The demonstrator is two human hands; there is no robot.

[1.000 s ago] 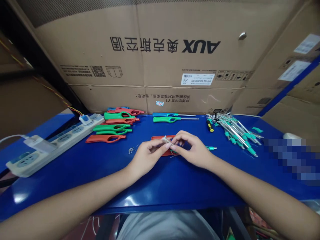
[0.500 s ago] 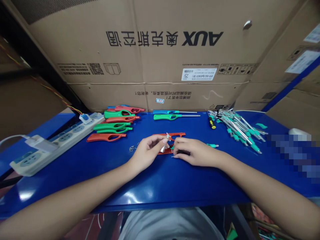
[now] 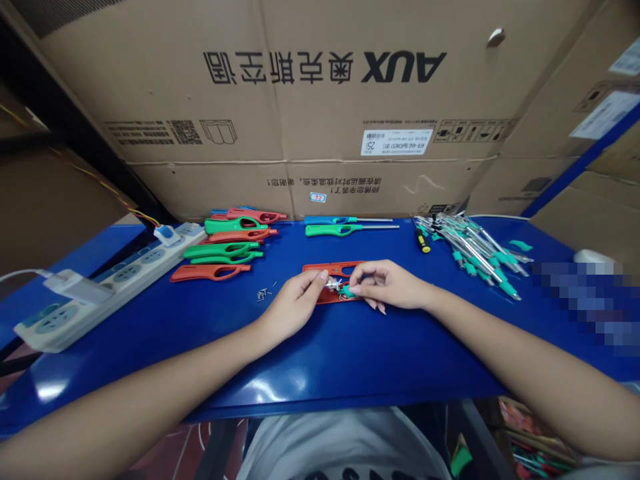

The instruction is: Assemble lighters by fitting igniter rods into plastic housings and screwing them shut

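My left hand (image 3: 293, 301) is closed, thumb against fingers, on a small clear-and-silver lighter part (image 3: 332, 284). My right hand (image 3: 393, 287) pinches a green lighter trigger piece (image 3: 346, 290) with thin white wires beside it. Both parts are over orange-red lighter shell halves (image 3: 313, 268) lying on the blue table (image 3: 280, 373), partly covered by my fingers. Left of my left hand lie several small metal screws or pins (image 3: 263, 294).
Several red and green lighter handles (image 3: 210, 272) lie at left, near a white power strip (image 3: 113, 280). Two long-nosed lighters (image 3: 333, 230) lie at the back. A pile of metal lighter tubes (image 3: 480, 257) and a yellow-black screwdriver (image 3: 423, 241) are at right. A cardboard wall (image 3: 280, 140) stands behind.
My left hand has lowered the clear-and-silver part from upright to lying over the orange shell. My right hand has shifted slightly right and now pinches the green trigger piece. The view has tilted slightly.
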